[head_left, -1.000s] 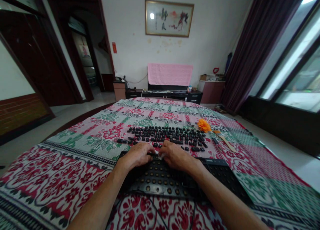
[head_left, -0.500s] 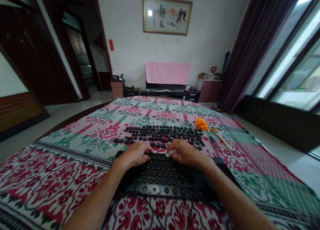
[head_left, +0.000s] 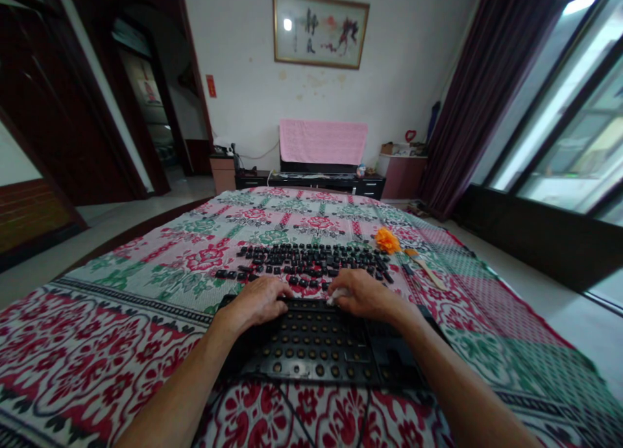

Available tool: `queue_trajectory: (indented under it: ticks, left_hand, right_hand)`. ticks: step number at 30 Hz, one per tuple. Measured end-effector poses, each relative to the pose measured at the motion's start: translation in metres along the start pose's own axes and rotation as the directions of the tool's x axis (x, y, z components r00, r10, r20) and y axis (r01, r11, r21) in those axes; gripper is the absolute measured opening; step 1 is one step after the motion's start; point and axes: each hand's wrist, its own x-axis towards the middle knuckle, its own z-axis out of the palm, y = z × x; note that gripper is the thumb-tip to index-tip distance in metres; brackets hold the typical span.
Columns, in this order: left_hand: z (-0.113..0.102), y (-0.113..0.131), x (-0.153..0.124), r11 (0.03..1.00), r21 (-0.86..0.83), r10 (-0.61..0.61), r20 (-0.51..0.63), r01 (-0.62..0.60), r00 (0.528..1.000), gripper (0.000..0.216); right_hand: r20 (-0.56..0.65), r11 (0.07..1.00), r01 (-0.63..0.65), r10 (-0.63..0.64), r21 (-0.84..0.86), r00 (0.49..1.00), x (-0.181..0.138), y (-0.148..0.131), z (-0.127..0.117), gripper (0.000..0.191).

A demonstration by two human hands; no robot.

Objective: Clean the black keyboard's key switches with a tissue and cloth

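Note:
A black keyboard base (head_left: 311, 354) with its keycaps off lies in front of me, rows of small round key mounts showing. My left hand (head_left: 260, 298) grips its far edge left of the middle, thumb on top and fingers curled over. At the same edge, farther right, my right hand (head_left: 363, 293) is closed on a crumpled white tissue (head_left: 337, 297), pressed against the keyboard's rim. Just beyond both hands, loose black keycaps (head_left: 306, 256) are laid out in rows on the patterned cloth (head_left: 146, 344).
An orange flower-like puff (head_left: 387, 240) lies right of the keycaps. Beside it are a brush with a pale wooden handle (head_left: 431, 274) and a small dark item (head_left: 407, 270). A cable (head_left: 294, 412) runs toward me from the keyboard. A pink-covered television (head_left: 322, 141) stands at the far wall.
My right hand has slid slightly rightward along the keyboard's far edge with the tissue. My left hand keeps its place on the keyboard. The whole view has turned a little.

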Motion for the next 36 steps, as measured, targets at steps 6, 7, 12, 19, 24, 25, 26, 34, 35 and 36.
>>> queue_trajectory:
  ticks: [6, 7, 12, 19, 24, 25, 26, 34, 35, 36]
  left_hand:
    - [0.000, 0.000, 0.000, 1.000, -0.001, 0.025, 0.010, -0.025, 1.000, 0.030]
    - [0.000, -0.001, 0.000, 1.000, -0.001, 0.029, 0.009, -0.029, 1.000, 0.030]
    - [-0.001, 0.000, 0.000, 1.000, -0.013, 0.016, 0.017, -0.016, 1.000, 0.030]
    - [0.000, -0.001, 0.001, 1.000, 0.001, 0.018, 0.014, -0.018, 1.000, 0.030]
    - [0.001, -0.002, 0.001, 1.000, 0.011, 0.018, 0.011, -0.018, 1.000, 0.031]
    - [0.001, -0.002, 0.001, 1.000, 0.011, 0.022, 0.011, -0.022, 1.000, 0.031]
    - [0.001, -0.002, 0.001, 1.000, 0.011, 0.023, 0.011, -0.023, 1.000, 0.032]
    - [0.001, -0.001, 0.002, 0.999, 0.006, 0.032, 0.007, -0.032, 0.999, 0.029]
    - [0.002, -0.002, 0.003, 1.000, 0.005, 0.025, 0.008, -0.025, 1.000, 0.029]
    - [0.003, -0.002, 0.003, 1.000, 0.004, 0.015, 0.010, -0.015, 1.000, 0.029]
  right_hand:
    - [0.121, 0.999, -0.032, 0.032, -0.006, 0.992, 0.000, -0.005, 0.000, 0.028]
    - [0.145, 0.999, -0.053, 0.053, -0.003, 0.988, -0.001, -0.001, -0.003, 0.028]
    - [0.167, 0.993, -0.113, 0.107, 0.028, 0.980, -0.007, 0.012, -0.008, 0.026]
    - [0.018, 0.998, 0.033, -0.034, 0.060, 0.999, 0.000, -0.004, 0.006, 0.029]
    - [0.159, 0.995, -0.099, 0.096, 0.013, 0.983, -0.006, 0.005, -0.003, 0.030]
    - [0.172, 0.993, -0.116, 0.114, 0.001, 0.978, -0.007, 0.006, -0.006, 0.029]
    - [0.176, 0.992, -0.126, 0.125, -0.006, 0.976, -0.009, 0.007, -0.008, 0.028]
    - [0.016, 0.997, 0.005, -0.006, 0.071, 1.000, -0.002, -0.007, 0.002, 0.029]
    - [0.016, 0.998, 0.005, -0.007, 0.069, 1.000, -0.001, -0.007, 0.005, 0.029]
    - [0.023, 0.998, -0.006, 0.004, 0.069, 1.000, 0.000, -0.007, 0.007, 0.030]
